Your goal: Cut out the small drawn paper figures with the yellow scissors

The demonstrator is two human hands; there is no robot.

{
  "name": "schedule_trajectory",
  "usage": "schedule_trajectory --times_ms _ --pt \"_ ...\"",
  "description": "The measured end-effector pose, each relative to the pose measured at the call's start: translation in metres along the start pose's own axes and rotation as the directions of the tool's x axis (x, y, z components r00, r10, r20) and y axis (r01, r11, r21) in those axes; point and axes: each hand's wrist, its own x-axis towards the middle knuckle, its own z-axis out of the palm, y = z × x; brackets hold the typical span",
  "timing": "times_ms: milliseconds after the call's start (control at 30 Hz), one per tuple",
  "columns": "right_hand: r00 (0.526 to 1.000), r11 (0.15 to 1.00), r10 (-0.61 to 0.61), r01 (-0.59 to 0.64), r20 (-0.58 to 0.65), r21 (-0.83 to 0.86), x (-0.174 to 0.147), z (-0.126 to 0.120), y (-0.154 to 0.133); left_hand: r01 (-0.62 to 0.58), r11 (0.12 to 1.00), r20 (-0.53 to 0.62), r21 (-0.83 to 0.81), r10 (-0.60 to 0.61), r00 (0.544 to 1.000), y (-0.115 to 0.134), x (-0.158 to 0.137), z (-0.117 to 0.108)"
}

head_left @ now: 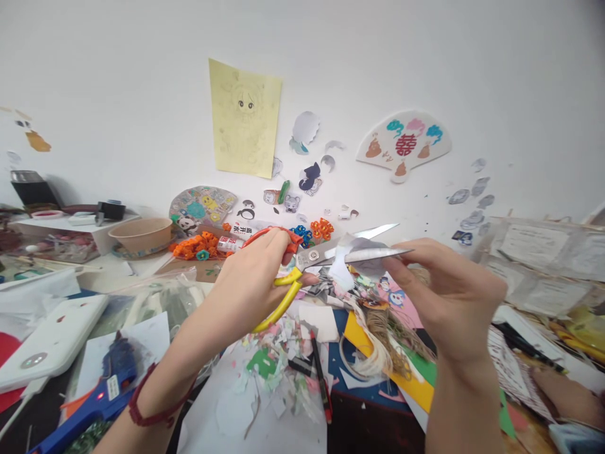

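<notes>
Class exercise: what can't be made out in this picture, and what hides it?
In the head view:
Paper piece: partly hidden by a blade of the scissors and the right hand.
Red handle: partly covered by the left hand.
Glue gun: lower end cut off by the bottom edge.
Writing on the hanging cards: too small and blurred to read.
</notes>
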Motion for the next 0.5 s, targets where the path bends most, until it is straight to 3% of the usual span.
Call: schedule_trajectory --times_ms 500 --pt "0.999 0.999 -0.047 0.046 -0.013 -0.027 0.0014 -0.0003 -0.0017 0.002 1.000 0.007 0.018 -0.002 1.000 -0.0006 -0.0026 0.0004"
